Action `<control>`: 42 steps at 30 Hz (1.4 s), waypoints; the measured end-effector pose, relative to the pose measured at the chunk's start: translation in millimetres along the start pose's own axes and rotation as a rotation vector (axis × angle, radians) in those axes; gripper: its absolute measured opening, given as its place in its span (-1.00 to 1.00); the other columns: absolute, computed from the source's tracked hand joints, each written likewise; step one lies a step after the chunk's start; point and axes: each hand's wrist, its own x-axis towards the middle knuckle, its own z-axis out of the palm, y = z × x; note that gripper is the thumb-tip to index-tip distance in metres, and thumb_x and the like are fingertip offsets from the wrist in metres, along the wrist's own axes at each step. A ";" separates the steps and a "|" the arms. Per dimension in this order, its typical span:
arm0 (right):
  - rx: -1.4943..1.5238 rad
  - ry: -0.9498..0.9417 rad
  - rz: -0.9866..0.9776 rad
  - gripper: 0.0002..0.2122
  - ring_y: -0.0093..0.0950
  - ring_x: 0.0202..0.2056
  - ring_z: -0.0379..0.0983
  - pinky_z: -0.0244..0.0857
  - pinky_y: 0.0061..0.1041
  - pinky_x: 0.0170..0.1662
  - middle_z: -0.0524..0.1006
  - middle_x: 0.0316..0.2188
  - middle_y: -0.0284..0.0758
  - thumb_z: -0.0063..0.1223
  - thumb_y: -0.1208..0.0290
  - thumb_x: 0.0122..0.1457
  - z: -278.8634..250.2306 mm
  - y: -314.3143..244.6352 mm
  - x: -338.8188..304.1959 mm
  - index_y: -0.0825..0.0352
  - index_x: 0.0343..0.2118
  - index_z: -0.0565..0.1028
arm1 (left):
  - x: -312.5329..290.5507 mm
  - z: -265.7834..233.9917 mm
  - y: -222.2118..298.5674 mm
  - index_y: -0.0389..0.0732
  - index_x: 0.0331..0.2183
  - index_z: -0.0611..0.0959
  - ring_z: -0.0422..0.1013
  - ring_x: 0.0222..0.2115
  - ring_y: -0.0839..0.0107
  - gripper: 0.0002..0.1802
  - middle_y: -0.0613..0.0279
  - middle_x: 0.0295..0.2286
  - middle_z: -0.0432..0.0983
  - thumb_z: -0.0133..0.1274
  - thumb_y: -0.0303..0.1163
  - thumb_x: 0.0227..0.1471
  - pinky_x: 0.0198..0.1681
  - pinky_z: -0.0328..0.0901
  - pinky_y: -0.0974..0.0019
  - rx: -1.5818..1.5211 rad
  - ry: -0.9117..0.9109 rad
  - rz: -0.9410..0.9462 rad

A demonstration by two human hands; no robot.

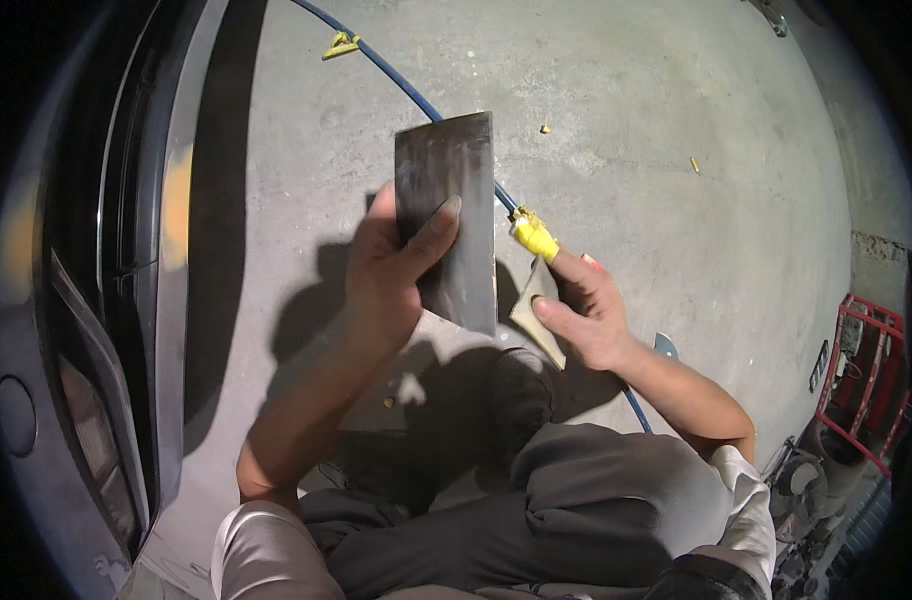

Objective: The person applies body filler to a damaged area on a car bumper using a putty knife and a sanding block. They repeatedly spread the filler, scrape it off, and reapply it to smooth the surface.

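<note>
Left hand [384, 270] grips a dark plate [473, 260] mid-frame; right hand [594, 318] pinches a flat beige piece [529, 318] just beside it.
The plate hides the left hand's far fingers and part of a blue hose [396, 78]; a yellow lump [535, 239] above the right hand is hard to identify. Dark bodywork [171, 310] runs off the left; dim clutter [801, 480] crowds the lower right.

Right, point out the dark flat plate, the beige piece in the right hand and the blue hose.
Dark flat plate [471, 240]: head view, its broad face, near the middle.
Beige piece [525, 311]: head view, its face, toward the left corner.
Blue hose [396, 78]: head view, the stretch beyond the plate.
</note>
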 end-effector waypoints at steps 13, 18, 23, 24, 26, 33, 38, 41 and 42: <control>-0.135 0.184 0.235 -0.58 -0.71 -0.31 0.39 0.28 -0.63 -0.25 0.54 -0.33 -0.47 0.15 0.28 0.37 -34.0 -30.3 27.9 0.46 0.17 0.49 | 13.3 -22.1 8.5 -0.32 0.04 0.51 0.39 -0.19 0.59 -0.51 0.30 -0.24 0.53 0.22 -0.32 0.14 -0.10 0.29 0.43 0.306 -0.587 -0.127; -0.516 0.479 -0.177 -0.55 -0.69 -0.41 0.26 0.15 -0.63 -0.34 0.39 -0.43 -0.52 0.33 0.27 0.22 -45.2 -36.6 25.5 0.53 0.03 0.53 | 7.9 -14.0 9.7 -0.32 0.01 0.50 0.37 -0.25 0.58 -0.63 0.31 -0.31 0.50 0.13 -0.34 0.25 -0.14 0.30 0.39 0.358 -0.369 0.022; -0.644 0.580 -0.240 -0.46 -0.67 -0.45 0.27 0.13 -0.60 -0.42 0.41 -0.44 -0.45 0.33 0.31 0.20 -63.3 -42.4 25.1 0.52 0.17 0.46 | 5.8 -1.0 16.1 -0.29 -0.02 0.50 0.36 -0.39 0.54 -0.70 0.28 -0.46 0.47 0.04 -0.33 0.31 -0.25 0.30 0.31 0.558 -0.250 0.180; -0.706 0.582 -0.373 -0.46 -0.68 -0.46 0.28 0.14 -0.59 -0.43 0.44 -0.43 -0.43 0.32 0.33 0.20 -66.4 -42.0 29.6 0.51 0.18 0.46 | 2.6 2.1 17.5 -0.28 -0.03 0.50 0.38 -0.40 0.50 -0.72 0.25 -0.47 0.47 0.03 -0.34 0.31 -0.27 0.30 0.29 0.609 -0.230 0.223; -0.926 0.522 -0.489 -0.43 -0.64 -0.42 0.33 0.22 -0.62 -0.34 0.44 -0.40 -0.43 0.30 0.35 0.23 -61.9 -40.9 33.8 0.58 0.22 0.40 | -1.6 7.0 19.2 -0.25 0.00 0.48 0.46 -0.42 0.29 -0.72 0.11 -0.46 0.51 0.02 -0.36 0.32 -0.28 0.32 0.24 0.744 -0.206 0.267; -1.081 0.055 -0.817 -0.41 -0.40 -0.51 0.32 0.20 -0.37 -0.46 0.38 -0.48 -0.32 0.39 0.11 0.08 8.5 -42.5 24.2 0.48 0.05 0.54 | 5.8 2.7 16.1 -0.29 0.08 0.44 0.45 -0.39 0.39 -0.64 0.17 -0.39 0.55 0.03 -0.34 0.35 -0.25 0.33 0.28 0.642 -0.120 0.310; -0.902 0.397 -0.603 -0.60 -0.44 -0.49 0.27 0.14 -0.39 -0.49 0.33 -0.49 -0.29 0.40 0.19 0.08 -14.9 -59.4 47.9 0.46 -0.30 0.50 | 5.1 -0.8 10.0 -0.30 0.18 0.40 0.34 -0.21 0.61 -0.55 0.32 -0.20 0.50 0.03 -0.32 0.37 -0.08 0.30 0.42 0.426 -0.149 0.189; -0.941 0.249 -0.711 -0.56 -0.39 -0.51 0.27 0.14 -0.39 -0.47 0.33 -0.51 -0.27 0.44 0.18 0.06 -0.7 -64.9 43.3 0.48 -0.24 0.51 | 12.5 1.2 7.1 -0.33 0.30 0.28 0.37 -0.09 0.58 -0.40 0.27 -0.07 0.50 0.06 -0.36 0.35 0.04 0.27 0.43 0.247 -0.212 0.172; -0.898 0.128 -0.740 -0.49 -0.37 -0.52 0.28 0.16 -0.38 -0.46 0.33 -0.52 -0.26 0.45 0.16 0.04 8.6 -64.1 36.5 0.52 -0.13 0.55 | 14.3 0.9 6.5 -0.35 0.31 0.25 0.38 -0.06 0.56 -0.36 0.26 -0.05 0.50 0.07 -0.36 0.34 0.06 0.27 0.42 0.143 -0.209 0.147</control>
